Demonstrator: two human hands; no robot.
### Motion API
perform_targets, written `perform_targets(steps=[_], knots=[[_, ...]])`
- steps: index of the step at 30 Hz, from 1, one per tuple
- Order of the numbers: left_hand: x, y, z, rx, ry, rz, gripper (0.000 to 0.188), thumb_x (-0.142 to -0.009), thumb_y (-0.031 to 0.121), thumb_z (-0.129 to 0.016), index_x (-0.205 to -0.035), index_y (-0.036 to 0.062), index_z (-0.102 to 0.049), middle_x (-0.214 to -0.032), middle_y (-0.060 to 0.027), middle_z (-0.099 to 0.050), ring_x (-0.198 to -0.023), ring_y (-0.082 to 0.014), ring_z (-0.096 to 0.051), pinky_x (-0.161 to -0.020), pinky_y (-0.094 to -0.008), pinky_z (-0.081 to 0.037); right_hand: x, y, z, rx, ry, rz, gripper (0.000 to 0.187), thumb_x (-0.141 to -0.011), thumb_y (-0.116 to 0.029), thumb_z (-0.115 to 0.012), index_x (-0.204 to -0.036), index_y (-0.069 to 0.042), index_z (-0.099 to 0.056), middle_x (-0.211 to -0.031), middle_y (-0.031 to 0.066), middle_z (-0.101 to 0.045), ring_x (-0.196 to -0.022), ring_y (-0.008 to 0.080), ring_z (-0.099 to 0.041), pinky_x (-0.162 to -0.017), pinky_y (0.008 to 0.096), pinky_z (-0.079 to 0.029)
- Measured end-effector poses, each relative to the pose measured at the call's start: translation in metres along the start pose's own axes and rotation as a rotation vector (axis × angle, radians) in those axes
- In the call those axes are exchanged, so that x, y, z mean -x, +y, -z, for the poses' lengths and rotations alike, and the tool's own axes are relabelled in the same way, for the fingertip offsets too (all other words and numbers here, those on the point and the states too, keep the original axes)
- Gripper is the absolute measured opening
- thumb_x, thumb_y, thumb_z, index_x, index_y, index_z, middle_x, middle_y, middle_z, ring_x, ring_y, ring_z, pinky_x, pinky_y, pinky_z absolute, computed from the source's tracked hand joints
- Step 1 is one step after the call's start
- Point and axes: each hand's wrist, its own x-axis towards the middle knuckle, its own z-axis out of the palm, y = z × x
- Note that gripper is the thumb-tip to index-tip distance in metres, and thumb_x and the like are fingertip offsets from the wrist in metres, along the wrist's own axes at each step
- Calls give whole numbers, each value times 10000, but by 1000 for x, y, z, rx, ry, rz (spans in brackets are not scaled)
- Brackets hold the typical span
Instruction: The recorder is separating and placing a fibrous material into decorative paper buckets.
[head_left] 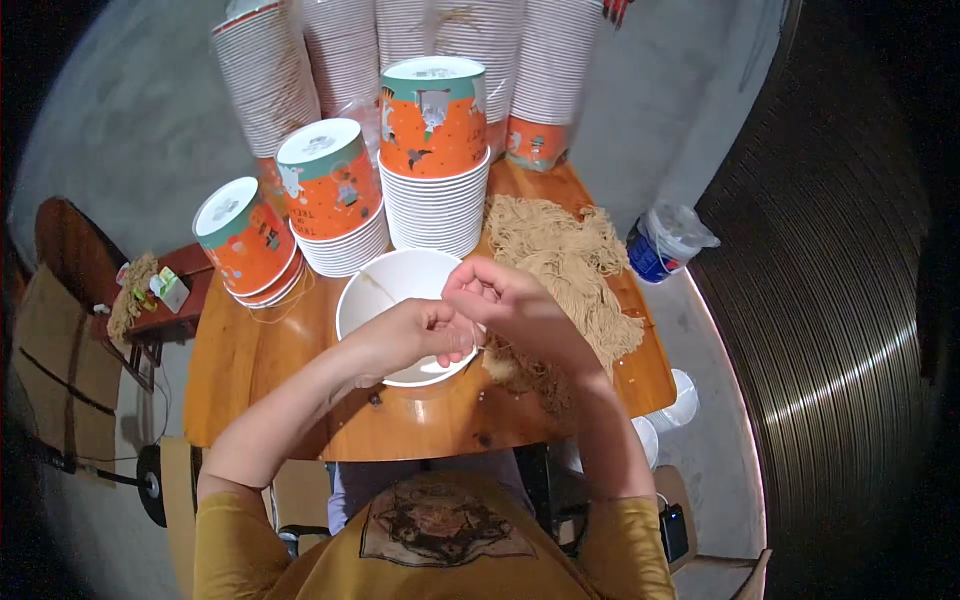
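A white paper bucket (352, 305) sits at the middle of the wooden table with its mouth toward me. A thin tan cord (378, 286) shows against its inner wall. Over the right side of the mouth, my left hand (437, 330) has its fingers closed near the rim, with a fine strand by the fingertips. Just above and to the right, my right hand (492, 292) is curled in a pinch, close to the left. The strand between the hands is barely visible. A pile of tan cords (560, 250) lies beside my right forearm.
Stacks of upside-down orange buckets (432, 120) stand behind the bucket and to the left. Tall wrapped bucket stacks (262, 80) line the wall. Right of the table are a blue-and-white pail (660, 245) and a ribbed dark shutter (830, 250). The wooden table (250, 390) has a rounded near edge.
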Motion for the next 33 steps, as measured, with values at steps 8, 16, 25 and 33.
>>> perform_targets(steps=[8, 16, 25, 33], knots=[[-6, 0, 1, 102, -13, -13, 120, -895, 137, -626, -956, 35, -644, -815, 21, -602, -709, -45, -511, -639, -190, -409, -1, 31, 2, 27, 248, 115, 103, -897, -127, -591, -944, -36, -578, -736, -19, -552, -635, 42, -508, -554, 199, -413], [-11, -1, 2, 142, 26, 5, 132, -899, 154, -629, -950, 33, -632, -813, 24, -598, -696, -39, -508, -614, -176, -406, 35, 76, -5, 402, 351, 377, 166, -824, -145, -712, -905, -47, -606, -779, 60, -560, -658, 147, -560, -600, 280, -473], [-13, 4, -2, 185, -12, 46, 107, -886, 127, -625, -949, 41, -618, -810, 16, -610, -680, -33, -518, -586, -169, -412, 46, 52, -38, 384, 592, 223, 142, -774, -60, -734, -820, -42, -601, -733, 22, -534, -624, 105, -544, -536, 263, -430], [-10, 12, -6, 314, 61, 173, 147, -885, 63, -599, -1019, 18, -560, -915, -38, -612, -725, -58, -573, -604, -178, -492, 46, 60, -34, 702, 646, 511, 112, -753, -35, -716, -831, -70, -644, -691, 52, -519, -599, 164, -538, -528, 284, -425]])
